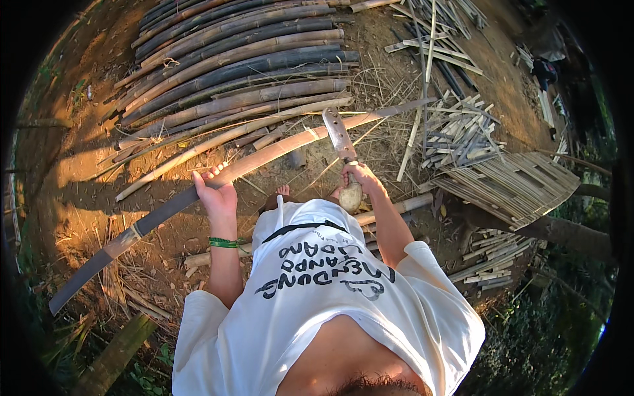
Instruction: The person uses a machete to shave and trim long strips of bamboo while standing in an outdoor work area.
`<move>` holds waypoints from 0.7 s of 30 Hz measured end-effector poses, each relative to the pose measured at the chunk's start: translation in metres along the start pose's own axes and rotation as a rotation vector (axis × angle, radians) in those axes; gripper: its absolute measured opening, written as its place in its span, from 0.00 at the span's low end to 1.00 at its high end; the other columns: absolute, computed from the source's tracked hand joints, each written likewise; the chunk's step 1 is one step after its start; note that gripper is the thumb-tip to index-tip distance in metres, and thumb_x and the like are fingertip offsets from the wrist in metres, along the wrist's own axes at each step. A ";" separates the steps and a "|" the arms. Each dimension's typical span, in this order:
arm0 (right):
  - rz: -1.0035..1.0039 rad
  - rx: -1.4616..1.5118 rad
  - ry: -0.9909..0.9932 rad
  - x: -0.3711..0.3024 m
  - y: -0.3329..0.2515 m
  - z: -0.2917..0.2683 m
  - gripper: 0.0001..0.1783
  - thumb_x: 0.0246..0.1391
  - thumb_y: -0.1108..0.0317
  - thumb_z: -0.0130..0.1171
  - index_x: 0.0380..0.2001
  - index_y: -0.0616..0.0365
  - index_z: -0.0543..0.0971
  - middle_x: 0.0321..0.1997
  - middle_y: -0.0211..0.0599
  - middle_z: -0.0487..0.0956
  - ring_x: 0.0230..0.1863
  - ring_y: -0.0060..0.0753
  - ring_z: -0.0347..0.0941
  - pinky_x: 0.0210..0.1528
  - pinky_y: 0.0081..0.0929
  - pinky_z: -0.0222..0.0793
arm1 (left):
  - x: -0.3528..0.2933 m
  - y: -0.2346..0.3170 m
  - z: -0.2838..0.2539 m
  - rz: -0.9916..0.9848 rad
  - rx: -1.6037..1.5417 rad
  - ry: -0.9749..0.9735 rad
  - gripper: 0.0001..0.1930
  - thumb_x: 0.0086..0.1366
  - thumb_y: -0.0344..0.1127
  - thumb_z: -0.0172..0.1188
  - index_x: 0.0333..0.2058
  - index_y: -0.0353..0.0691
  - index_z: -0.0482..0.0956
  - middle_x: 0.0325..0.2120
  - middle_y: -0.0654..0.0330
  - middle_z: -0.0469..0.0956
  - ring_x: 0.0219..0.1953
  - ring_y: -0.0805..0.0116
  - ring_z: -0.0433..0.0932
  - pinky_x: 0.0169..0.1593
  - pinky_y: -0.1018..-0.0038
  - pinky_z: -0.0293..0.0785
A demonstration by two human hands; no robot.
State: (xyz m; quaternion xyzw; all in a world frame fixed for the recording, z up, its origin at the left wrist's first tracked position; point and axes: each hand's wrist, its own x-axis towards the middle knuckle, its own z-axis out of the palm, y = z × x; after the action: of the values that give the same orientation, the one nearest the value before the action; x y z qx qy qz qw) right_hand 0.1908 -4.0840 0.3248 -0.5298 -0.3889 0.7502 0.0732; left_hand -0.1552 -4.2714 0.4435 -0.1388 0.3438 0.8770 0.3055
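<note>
A long split bamboo pole (281,146) runs slantwise across my front, from the lower left up to the far right. My left hand (216,189) is closed around its middle, with a green band on the wrist. In my right hand (358,177) is a machete (339,134), gripped by its handle. Its broad blade has several holes and points away from me. The blade overlaps the bamboo pole in view; whether they touch I cannot tell. A thick, rounded handle end shows below my right fist.
Many whole bamboo poles (238,69) lie side by side at the far left. On the right are a heap of short split bamboo pieces (459,132) and a slatted bamboo panel (512,188). More cut strips (498,254) lie nearer. A tree trunk (115,353) stands lower left.
</note>
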 end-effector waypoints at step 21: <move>0.135 0.076 -0.012 -0.014 0.000 0.002 0.06 0.42 0.75 0.63 0.23 0.65 0.75 0.18 0.39 0.75 0.17 0.35 0.74 0.20 0.32 0.73 | 0.008 -0.002 -0.008 0.036 -0.003 0.063 0.24 0.76 0.50 0.43 0.22 0.43 0.64 0.22 0.58 0.67 0.31 0.62 0.67 0.53 0.63 0.67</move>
State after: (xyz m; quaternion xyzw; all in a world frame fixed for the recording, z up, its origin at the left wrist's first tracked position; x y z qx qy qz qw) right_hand 0.1947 -4.0926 0.3352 -0.5470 -0.3237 0.7710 0.0400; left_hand -0.1605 -4.2719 0.4334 -0.1605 0.3545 0.8781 0.2783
